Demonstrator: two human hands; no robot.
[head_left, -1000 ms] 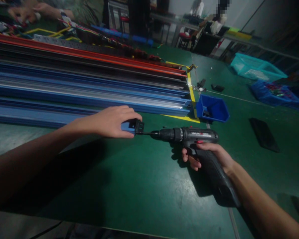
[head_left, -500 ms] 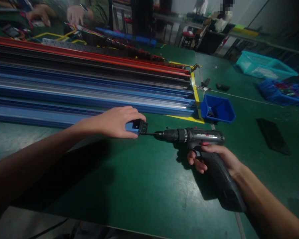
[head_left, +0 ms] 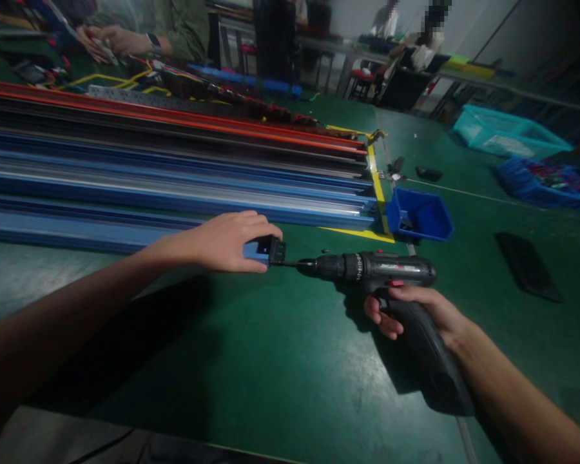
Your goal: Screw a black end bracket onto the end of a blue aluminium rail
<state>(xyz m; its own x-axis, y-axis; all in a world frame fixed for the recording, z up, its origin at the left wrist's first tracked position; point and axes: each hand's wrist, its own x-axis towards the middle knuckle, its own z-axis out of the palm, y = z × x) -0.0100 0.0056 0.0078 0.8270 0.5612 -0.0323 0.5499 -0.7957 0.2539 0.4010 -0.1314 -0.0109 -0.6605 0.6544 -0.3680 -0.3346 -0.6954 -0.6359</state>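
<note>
Clasping the end of a long blue rail (head_left: 91, 233) on the green tabletop (head_left: 280, 367), the left hand (head_left: 225, 241) touches its black slotted cap (head_left: 278, 251). The right hand (head_left: 437, 306) grips a black pistol-shaped drill (head_left: 396, 272), its thin bit (head_left: 290, 263) meeting that cap.

This is a workshop: a black pistol-shaped power drill (head_left: 399, 269) is held over a broad green surface (head_left: 290, 374) that carries long blue channel-shaped rails (head_left: 174, 193), a small blue plastic parts bin (head_left: 435, 216) and a turquoise plastic crate (head_left: 512, 136); a red-topped stool (head_left: 361, 75) stands in the background.
</note>
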